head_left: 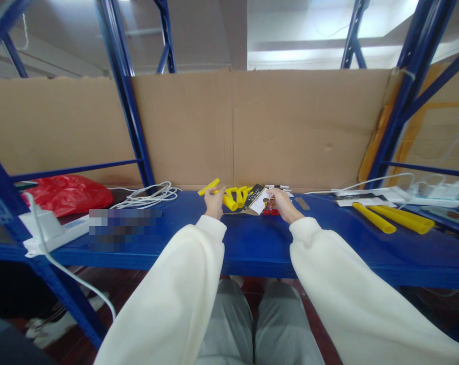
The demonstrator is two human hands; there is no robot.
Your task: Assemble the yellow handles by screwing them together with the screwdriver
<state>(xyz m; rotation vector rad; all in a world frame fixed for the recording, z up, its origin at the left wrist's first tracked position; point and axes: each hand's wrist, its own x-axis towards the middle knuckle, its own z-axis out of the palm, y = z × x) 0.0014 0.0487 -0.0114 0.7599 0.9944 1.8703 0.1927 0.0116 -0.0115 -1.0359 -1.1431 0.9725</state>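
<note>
My left hand (214, 202) is closed around a short yellow tube (209, 187), which sticks out tilted up to the right above the blue shelf. Just right of that hand, several yellow tapered tubes (233, 200) lie side by side, partly hidden by the fingers. In my right hand (281, 203) a black and white printed card or small packet (257, 199) is pinched at its right end, leaning beside the tubes. Under the right fingers shows a small red item (271, 211), mostly covered. Several black and white strips (280, 188) lie behind this hand.
A small grey flat piece (302, 204) lies right of my right hand. Yellow tapered tubes (396, 218) and white power strips (423, 196) are at the right. To the left are coiled white cable (153, 195), a red plastic bag (69, 194) and a plugged-in adapter (42, 224). Cardboard (183, 126) stands behind.
</note>
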